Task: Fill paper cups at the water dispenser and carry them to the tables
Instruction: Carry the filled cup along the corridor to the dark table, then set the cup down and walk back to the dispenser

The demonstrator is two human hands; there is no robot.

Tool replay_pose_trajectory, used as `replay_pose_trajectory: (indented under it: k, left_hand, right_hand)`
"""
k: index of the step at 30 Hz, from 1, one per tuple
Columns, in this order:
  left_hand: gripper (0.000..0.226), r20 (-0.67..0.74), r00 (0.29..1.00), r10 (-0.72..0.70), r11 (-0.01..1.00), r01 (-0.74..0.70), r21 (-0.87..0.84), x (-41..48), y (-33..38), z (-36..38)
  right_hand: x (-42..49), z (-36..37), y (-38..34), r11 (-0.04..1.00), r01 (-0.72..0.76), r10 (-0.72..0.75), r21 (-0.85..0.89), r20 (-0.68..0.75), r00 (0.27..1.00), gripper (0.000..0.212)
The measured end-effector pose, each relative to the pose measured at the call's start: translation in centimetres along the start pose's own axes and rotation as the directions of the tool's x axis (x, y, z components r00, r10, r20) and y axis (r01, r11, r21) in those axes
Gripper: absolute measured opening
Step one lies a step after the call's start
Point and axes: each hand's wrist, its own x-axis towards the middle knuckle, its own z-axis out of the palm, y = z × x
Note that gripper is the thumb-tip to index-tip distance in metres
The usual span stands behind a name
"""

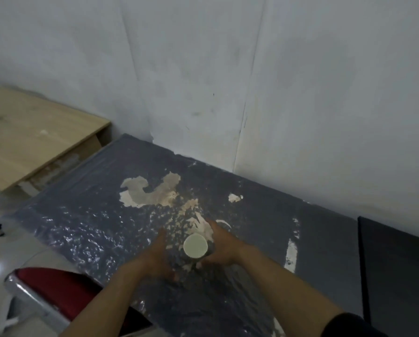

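- Paper cup [195, 246] upright, base at the surface of the dark grey bench [94, 215]; the bench top is peeling in pale patches.
- Right hand [219, 250] curled round the cup's right side, gripping it.
- Left hand [158, 257] just left of the cup, fingers straight, holding nothing; contact with the cup unclear.
- Red chair [58, 288] at the bench's near left corner; wooden desk [33, 142] further left; white wall [203, 57] behind.
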Motion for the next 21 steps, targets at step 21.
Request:
replay_pose_trajectory:
  k: [21]
  left_hand:
    - [0.133, -0.531, 0.731, 0.429, 0.883, -0.217, 0.416, -13.2, 15.7, -23.5]
  right_hand:
    - [-8.3, -16.6, -23.0, 0.784, -0.009, -0.348, -0.621, -0.452, 0.821, 0.099]
